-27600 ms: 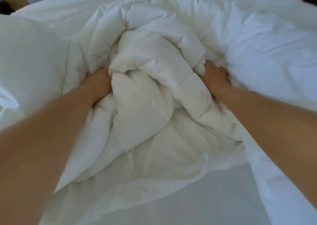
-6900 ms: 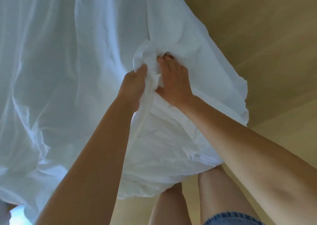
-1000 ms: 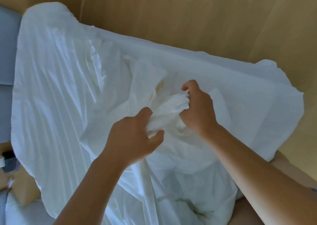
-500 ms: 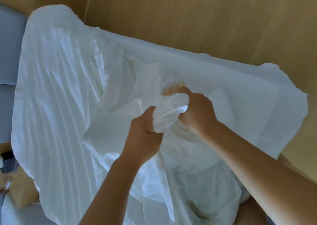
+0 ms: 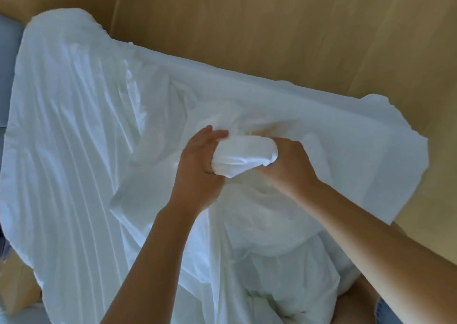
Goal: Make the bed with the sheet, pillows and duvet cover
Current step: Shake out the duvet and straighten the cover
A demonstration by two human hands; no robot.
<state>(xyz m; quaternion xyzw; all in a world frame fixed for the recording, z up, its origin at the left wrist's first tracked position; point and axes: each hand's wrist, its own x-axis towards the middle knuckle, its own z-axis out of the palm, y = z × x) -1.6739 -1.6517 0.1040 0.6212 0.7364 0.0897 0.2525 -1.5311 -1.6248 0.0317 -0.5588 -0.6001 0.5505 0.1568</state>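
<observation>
A large white duvet cover hangs spread out in front of me over the wooden floor, creased in long folds. A bunched corner of white fabric sticks up between my hands. My left hand holds this bunch from the left, thumb and fingers partly extended around it. My right hand grips the same bunch from the right, its fingertips hidden under the cloth. The padded duvet bulges inside the cover lower down.
Light wooden floor fills the top and right. A grey-blue edge of the bed shows at far left. My leg in denim shorts is at the bottom right.
Over the last second my left hand closed in on the bunched corner and slid up beside it. The bunch now lies lengthwise between both hands.
</observation>
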